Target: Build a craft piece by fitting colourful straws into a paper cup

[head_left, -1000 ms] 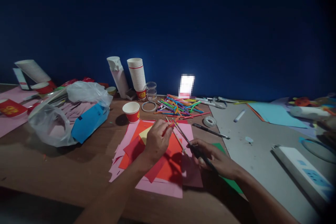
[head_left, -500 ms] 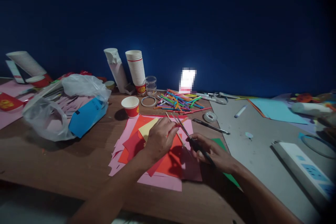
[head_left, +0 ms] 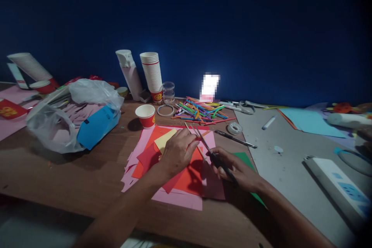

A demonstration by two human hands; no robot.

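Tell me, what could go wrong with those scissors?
The scissors in the right hand point up right beside the left hand, so the blades might nip its fingers. The thin orange strip at those fingertips could slip away too, and the loose paper sheets underneath might slide.

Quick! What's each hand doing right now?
Left hand: closed, pinching a thin orange strip.
Right hand: closed, holding black-handled scissors.
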